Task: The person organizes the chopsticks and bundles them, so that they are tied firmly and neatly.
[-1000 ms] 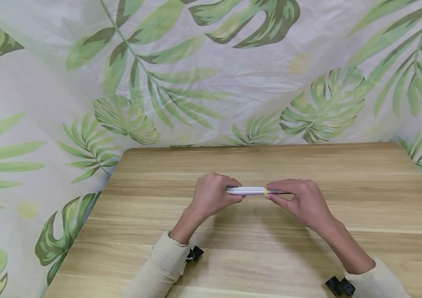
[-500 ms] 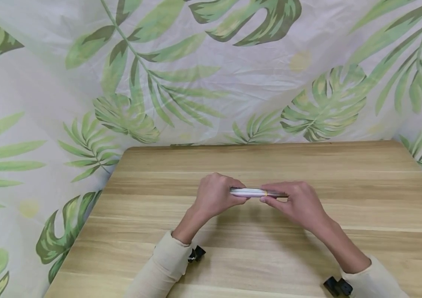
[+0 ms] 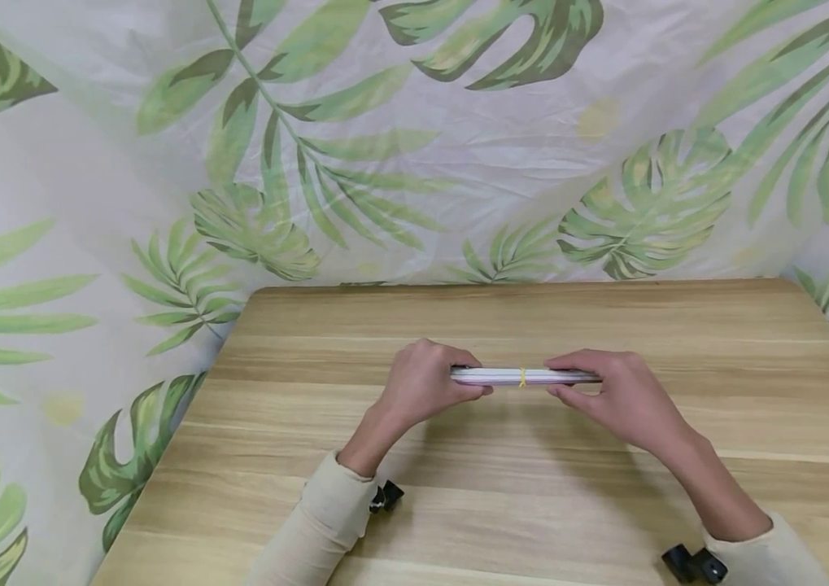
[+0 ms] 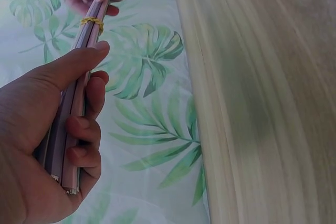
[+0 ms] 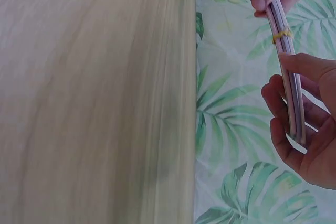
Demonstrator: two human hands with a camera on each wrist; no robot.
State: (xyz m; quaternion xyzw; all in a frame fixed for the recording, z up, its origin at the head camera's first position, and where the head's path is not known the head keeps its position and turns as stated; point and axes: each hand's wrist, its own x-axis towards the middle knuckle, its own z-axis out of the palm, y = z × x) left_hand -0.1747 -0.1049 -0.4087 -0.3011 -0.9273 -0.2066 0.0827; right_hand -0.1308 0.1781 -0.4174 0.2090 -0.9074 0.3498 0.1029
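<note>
A bundle of slim, pale purple and pink sticks [image 3: 490,377] is held level above the table, seen edge-on in the head view. Round its middle sits a twisted yellow rubber band [image 3: 522,377]. My left hand [image 3: 425,376] grips the left end; in the left wrist view its fingers curl round the sticks with the thumb along the top. At the other end, my right hand [image 3: 626,399] pinches the bundle between thumb and fingers, as the right wrist view also shows. The band [image 5: 282,35] lies between the two hands, touched by neither.
Below the hands spreads a wood-grain table [image 3: 502,505]. Behind it and at its sides hangs a white cloth [image 3: 458,187] with green leaf prints. A small black device [image 3: 386,496] is at the left cuff, another [image 3: 694,563] at the right.
My right hand, earlier with its fingertips at the yellow band, has slid right along the bundle towards its end, leaving the band in plain view. The left hand keeps its grip, nearly still.
</note>
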